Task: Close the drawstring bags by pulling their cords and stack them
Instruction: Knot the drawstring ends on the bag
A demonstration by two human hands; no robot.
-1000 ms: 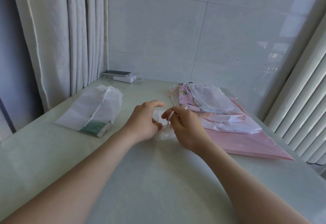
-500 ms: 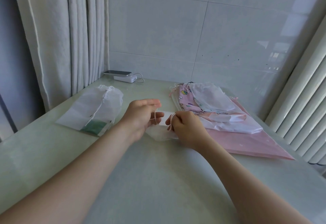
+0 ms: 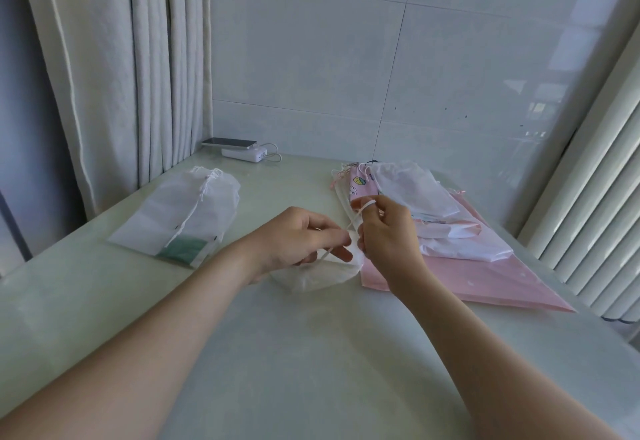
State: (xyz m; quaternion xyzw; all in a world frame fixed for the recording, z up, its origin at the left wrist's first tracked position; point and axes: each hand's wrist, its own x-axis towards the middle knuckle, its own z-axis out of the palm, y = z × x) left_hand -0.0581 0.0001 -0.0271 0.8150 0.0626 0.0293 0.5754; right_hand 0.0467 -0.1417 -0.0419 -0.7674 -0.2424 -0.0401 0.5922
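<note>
— Pale green bench point(image 3: 311, 353) in a tiled corner. How are the hands?
— Both forearms reach in and meet mid-bench. The left hand point(image 3: 298, 242) pinches the mouth of a small white bag point(image 3: 318, 273). The right hand point(image 3: 388, 232), fingers curled, holds its cord point(image 3: 360, 213) looped over the forefinger.
— Around them?
— One closed white bag point(image 3: 187, 218) lies left, a bag pile point(image 3: 415, 204) right.

This looks like a room in a home, seen at one corner. Long cream fabric curtains point(image 3: 138, 76) hang in folds at the left, large glossy pale grey wall tiles point(image 3: 381, 76) close the back, and white ribbed vertical slats point(image 3: 588, 214) stand at the right. On the smooth pale green tabletop point(image 3: 311, 353) a dark flat smartphone point(image 3: 228, 143) lies on a white rectangular power bank point(image 3: 244, 154) with a white cable point(image 3: 274, 155). A pile of pink and white drawstring bags point(image 3: 408, 190) lies near the wall.
</note>
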